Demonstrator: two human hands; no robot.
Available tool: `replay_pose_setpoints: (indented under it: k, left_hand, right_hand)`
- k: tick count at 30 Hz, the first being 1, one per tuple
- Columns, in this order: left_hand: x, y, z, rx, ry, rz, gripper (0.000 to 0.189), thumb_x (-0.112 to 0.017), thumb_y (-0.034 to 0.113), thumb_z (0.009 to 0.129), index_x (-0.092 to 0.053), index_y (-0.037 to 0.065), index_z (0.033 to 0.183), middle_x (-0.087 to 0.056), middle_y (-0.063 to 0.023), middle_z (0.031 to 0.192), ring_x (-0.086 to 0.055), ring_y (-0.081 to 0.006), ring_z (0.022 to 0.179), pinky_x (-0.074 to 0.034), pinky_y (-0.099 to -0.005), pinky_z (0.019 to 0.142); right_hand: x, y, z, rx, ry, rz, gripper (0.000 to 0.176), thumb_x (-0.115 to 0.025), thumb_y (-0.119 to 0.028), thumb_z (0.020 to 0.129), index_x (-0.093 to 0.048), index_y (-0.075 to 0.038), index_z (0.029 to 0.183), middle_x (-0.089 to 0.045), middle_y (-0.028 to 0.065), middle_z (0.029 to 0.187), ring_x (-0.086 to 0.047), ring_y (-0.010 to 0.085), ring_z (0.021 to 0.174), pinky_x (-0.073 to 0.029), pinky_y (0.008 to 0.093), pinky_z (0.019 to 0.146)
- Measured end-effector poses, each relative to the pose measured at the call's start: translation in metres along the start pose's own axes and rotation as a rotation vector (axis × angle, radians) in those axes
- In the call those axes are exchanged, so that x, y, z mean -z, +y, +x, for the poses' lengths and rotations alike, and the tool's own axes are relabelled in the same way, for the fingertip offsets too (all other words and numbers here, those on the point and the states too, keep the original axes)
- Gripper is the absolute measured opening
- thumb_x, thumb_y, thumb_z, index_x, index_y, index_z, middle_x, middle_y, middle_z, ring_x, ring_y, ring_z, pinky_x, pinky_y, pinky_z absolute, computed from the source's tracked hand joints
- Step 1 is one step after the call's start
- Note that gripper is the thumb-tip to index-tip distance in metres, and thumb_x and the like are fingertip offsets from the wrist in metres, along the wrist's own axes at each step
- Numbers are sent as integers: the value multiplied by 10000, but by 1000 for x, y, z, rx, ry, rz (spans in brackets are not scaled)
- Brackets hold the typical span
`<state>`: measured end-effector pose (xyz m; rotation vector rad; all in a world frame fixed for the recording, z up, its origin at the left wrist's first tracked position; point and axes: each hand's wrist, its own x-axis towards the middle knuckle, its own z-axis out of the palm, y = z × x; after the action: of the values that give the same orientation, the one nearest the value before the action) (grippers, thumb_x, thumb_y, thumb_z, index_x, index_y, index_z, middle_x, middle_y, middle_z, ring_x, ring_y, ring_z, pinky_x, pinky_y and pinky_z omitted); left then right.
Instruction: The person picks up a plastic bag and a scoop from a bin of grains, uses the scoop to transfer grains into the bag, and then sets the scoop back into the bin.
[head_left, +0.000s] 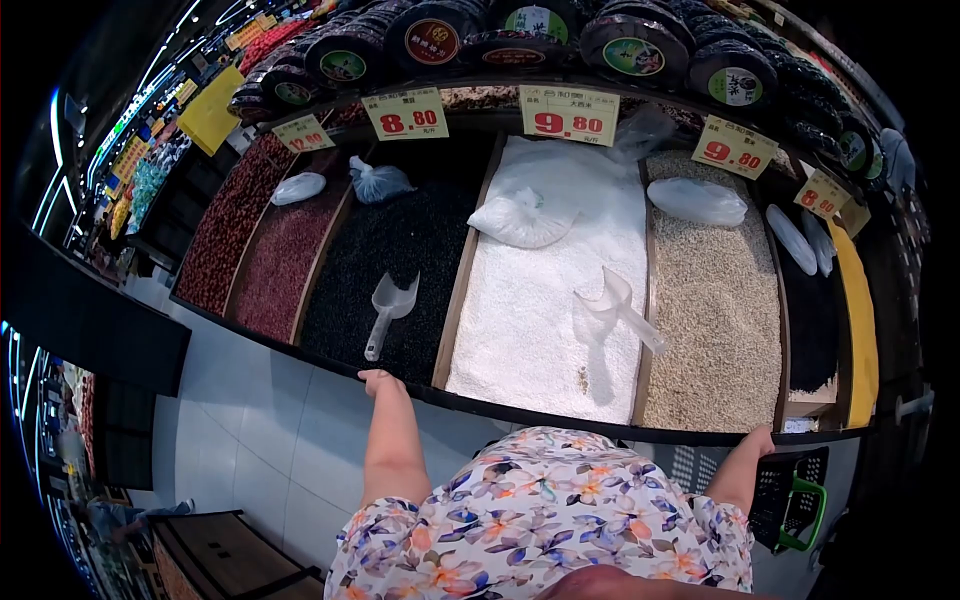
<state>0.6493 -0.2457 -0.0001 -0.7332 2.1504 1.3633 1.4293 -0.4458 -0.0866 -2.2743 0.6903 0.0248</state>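
Observation:
My left hand (381, 383) is at the black front edge of the grain display (510, 406), fingers curled on it below the bin of black grain (345, 290). Farther right, my right hand (758, 441) grips the same edge near the tan grain (712, 340); its fingers are partly hidden. A clear plastic scoop (391, 305) lies on the black grain, beyond my left hand. Another clear scoop (618, 305) rests on the white grains (520, 330), its handle reaching over the divider into the tan grain. Neither hand touches a scoop.
Tied plastic bags, such as the one (522, 218) on the white grains, lie in several bins. Price signs (569, 115) and round dark packages (622, 45) line the back. Dark red grains (235, 225) fill the far-left bin. A black basket with a green handle (803, 515) stands at lower right.

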Motion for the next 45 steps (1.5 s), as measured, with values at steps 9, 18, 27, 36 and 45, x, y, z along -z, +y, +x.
replay_pose_setpoints:
  k: [9, 18, 27, 36, 45]
  left_hand:
    - [3, 2, -13, 1, 42, 1, 652, -350, 505, 873, -530, -63, 1138, -501, -232, 1208, -497, -378, 1095, -402, -413, 951]
    - [3, 3, -12, 27, 33, -43, 661, -370, 501, 857, -514, -71, 1155, -486, -232, 1226, -492, -383, 1099, -403, -426, 948]
    - [-3, -1, 6, -3, 9, -40, 662, -365, 486, 861, -498, -90, 1158, -487, -248, 1214, -495, -390, 1091, -398, -428, 954]
    - [-7, -2, 13, -9, 25, -18, 666, -350, 486, 872, -503, -102, 1145, -498, -259, 1194, -505, -392, 1079, -405, -419, 951]
    - [-2, 1, -1, 2, 27, -11, 641, -351, 486, 876, -518, -70, 1150, -510, -240, 1192, -506, -388, 1082, -409, -409, 949]
  right_hand:
    - [-2, 3, 6, 12, -30, 30, 700, -547, -413, 770, -328, 99, 1194, -540, 294, 1072, -557, 410, 976, -454, 425, 852]
    - [-1, 1, 3, -10, -2, -4, 696, -548, -404, 757, -331, 104, 1179, -547, 291, 1057, -571, 399, 960, -467, 417, 835]
    - [4, -2, -5, -7, -6, 12, 669, -538, -385, 759, -340, 94, 1182, -547, 294, 1060, -569, 405, 962, -468, 421, 838]
    - [5, -1, -5, -14, -30, 28, 662, -532, -352, 758, -328, 112, 1185, -534, 297, 1085, -566, 396, 976, -463, 409, 849]
    - [5, 0, -4, -13, -38, 37, 656, -534, -347, 756, -335, 108, 1185, -536, 292, 1087, -559, 398, 989, -452, 415, 860]
